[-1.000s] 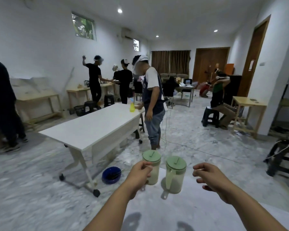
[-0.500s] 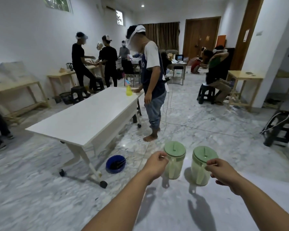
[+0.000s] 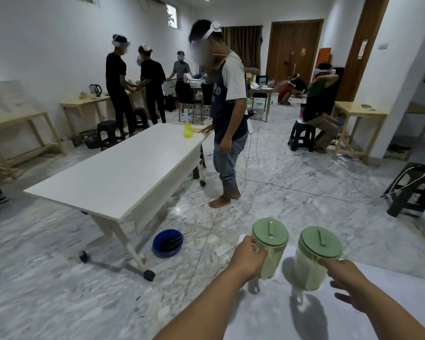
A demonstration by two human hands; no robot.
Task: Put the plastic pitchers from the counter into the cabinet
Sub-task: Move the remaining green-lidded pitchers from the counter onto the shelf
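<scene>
Your left hand (image 3: 248,260) is closed around the handle of the left pitcher (image 3: 269,249), at twelve o'clock. Your right hand (image 3: 349,280), at one o'clock, has its fingers curled on the right pitcher (image 3: 314,258) at its handle side. Both green-lidded pitchers appear lifted just above the white counter (image 3: 268,315), side by side and apart. Farther off at eleven o'clock are a blue bowl (image 3: 167,243) on the floor and a white table (image 3: 123,170).
</scene>
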